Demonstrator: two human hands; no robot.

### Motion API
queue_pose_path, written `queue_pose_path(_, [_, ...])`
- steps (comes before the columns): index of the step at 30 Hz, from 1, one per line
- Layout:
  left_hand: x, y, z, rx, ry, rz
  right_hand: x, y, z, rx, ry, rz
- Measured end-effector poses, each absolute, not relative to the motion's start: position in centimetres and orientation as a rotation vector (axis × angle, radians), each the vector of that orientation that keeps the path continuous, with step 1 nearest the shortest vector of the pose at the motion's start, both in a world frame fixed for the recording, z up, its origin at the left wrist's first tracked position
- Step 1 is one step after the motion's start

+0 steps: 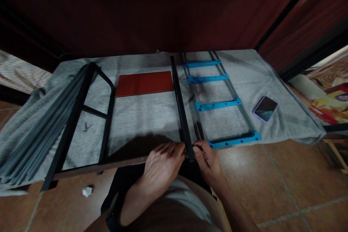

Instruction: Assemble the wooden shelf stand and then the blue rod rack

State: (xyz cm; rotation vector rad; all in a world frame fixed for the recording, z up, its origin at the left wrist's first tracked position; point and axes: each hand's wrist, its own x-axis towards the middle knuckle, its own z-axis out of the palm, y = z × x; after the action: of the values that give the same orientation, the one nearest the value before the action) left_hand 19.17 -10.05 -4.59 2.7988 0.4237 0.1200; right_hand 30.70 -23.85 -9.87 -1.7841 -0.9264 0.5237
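Flanking the near end of the black bar (pixel 181 105), left hand (pixel 165 160) and right hand (pixel 208 160) sit equally close, both curled (around what, I cannot tell); the bar's long axis runs forward over grey cloth (pixel 146 116).

The black bar (pixel 182 110) looks matt metal, the blue crosspieces (pixel 217 106) plastic, the cloth (pixel 144 116) fuzzy.
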Motion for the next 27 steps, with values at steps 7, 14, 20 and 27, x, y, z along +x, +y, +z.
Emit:
queue_pose_path(7, [19.27,-10.04,-4.44,2.802,0.416,0.120,30.53,-24.12,-9.68,-1.723,-0.878,0.582])
queue_pose_path(14, [19.16,-10.06,-4.55,2.793,0.417,0.101,30.80,-23.86,-9.84,-1.800,-0.951,0.487])
queue_pose_path(20, [19.16,-10.10,-4.68,2.800,0.409,0.137,30.55,-24.12,-9.91,-1.712,-0.879,0.581])
queue_pose_path(27, [19.29,-10.10,-4.56,2.805,0.431,0.121,30.79,-23.59,-9.97,-1.806,-0.923,0.460])
